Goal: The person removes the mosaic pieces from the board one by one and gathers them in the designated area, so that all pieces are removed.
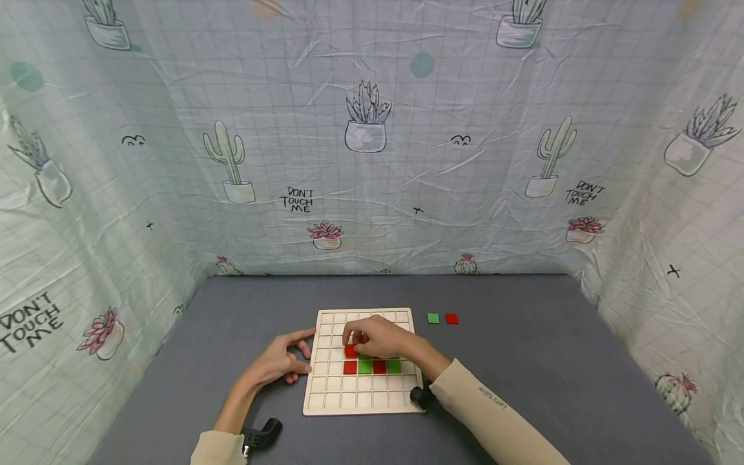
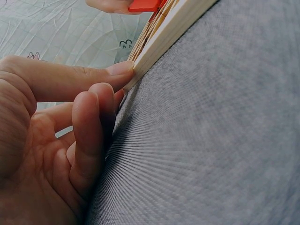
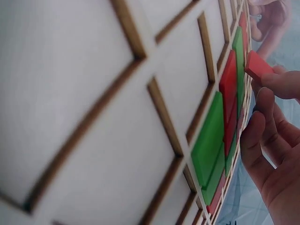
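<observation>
A pale wooden grid board point(image 1: 337, 402) lies on the dark grey table. My right hand point(image 1: 379, 337) is over its middle and pinches a red square tile point(image 3: 255, 65) between thumb and fingers, tilted in the right wrist view. Just in front of that hand, a row on the board alternates red tile point(image 1: 350, 367), green tile point(image 1: 364, 367), red, green. Tiles in the row behind are partly hidden beneath the hand. My left hand point(image 1: 276, 361) touches the board's left edge with its extended index finger and thumb; the other fingers are bent.
A loose green tile point(image 1: 433, 318) and a loose red tile point(image 1: 452, 319) lie on the table, right of the board's far corner. A patterned curtain point(image 1: 366, 174) hangs behind and on both sides. Dark wrist devices point(image 1: 264, 434) are strapped to both arms.
</observation>
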Available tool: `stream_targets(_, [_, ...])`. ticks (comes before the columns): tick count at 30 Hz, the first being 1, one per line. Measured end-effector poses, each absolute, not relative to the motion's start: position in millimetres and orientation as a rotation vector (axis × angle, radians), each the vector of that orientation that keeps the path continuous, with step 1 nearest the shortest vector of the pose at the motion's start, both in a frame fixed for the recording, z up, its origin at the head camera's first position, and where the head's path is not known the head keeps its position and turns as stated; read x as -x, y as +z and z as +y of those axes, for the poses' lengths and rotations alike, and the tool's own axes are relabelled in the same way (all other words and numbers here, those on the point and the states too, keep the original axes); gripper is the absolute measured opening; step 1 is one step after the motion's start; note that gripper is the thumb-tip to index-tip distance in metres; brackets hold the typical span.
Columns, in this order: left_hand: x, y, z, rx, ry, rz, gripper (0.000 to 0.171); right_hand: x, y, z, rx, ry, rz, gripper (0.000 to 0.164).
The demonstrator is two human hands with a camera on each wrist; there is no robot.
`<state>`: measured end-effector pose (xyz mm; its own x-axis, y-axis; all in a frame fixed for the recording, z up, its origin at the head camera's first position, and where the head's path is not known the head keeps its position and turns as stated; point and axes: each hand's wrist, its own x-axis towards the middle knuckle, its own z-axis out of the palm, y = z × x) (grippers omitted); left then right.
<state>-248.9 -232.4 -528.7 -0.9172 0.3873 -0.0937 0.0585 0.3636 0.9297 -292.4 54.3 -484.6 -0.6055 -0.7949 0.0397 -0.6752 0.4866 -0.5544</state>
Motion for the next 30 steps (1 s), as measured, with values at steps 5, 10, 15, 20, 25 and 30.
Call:
stream_targets(5, [249, -528, -233, -0.407, 1.576, 2.333, 0.086, 296, -481, 61, 1.261, -0.824, 2.5, 0.019])
stream_targets(10, [248, -527, -233, -0.417, 1.586, 2.32, 0.087, 298, -476, 71, 1.19, -0.877, 2.488, 0.019])
stream_targets(15, [247, -524, -231, -0.41, 1.601, 2.31, 0.087, 302, -473, 84, 1.167, -0.915, 2.484, 0.021])
stream_targets(20, [247, -523, -231, -0.398, 1.601, 2.309, 0.087, 305, -468, 96, 1.165, -0.936, 2.497, 0.021])
stream_targets(25, [247, -524, -231, -0.403, 1.589, 2.317, 0.087, 310, -464, 113, 1.16, -0.94, 2.53, 0.02])
stream_targets(30, [248, -525, -230, -0.389, 1.576, 2.33, 0.086, 315, -464, 134, 1.13, -0.99, 2.531, 0.02])
